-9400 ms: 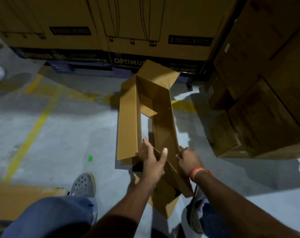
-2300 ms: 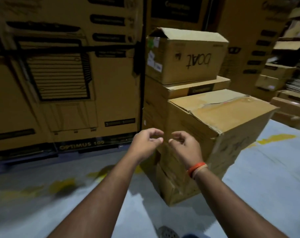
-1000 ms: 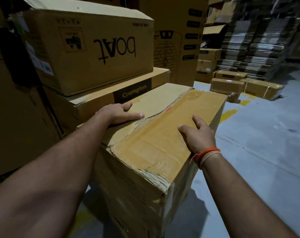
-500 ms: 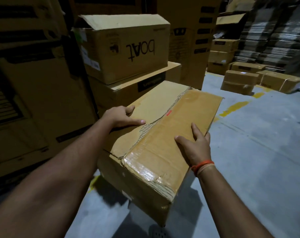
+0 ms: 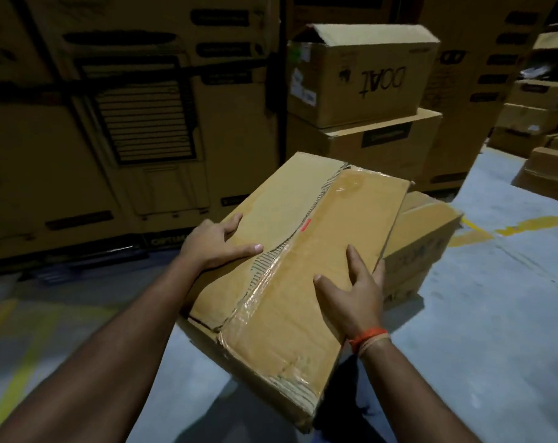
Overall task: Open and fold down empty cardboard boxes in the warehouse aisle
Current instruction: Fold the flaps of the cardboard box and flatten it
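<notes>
The brown taped cardboard box point(image 5: 290, 260) is up off the grey floor point(image 5: 482, 314), with the left hand point(image 5: 215, 246) and right hand point(image 5: 354, 295) gripping its sides; it looks light, stiff and slippery on the tape.

Hands point(image 5: 356, 294): I am showing two, both mine, on one box.
Taped box point(image 5: 290, 251): I am holding one.
Box under it point(image 5: 421, 241): one is lying on the floor, just behind.
Stacked boxes point(image 5: 360, 75): two are sitting one on the other.
Wristbands point(image 5: 368, 335): I am wearing one, orange, on my right wrist.
Boxes far right point(image 5: 543, 174): several are piling up; I am unable to count them.
</notes>
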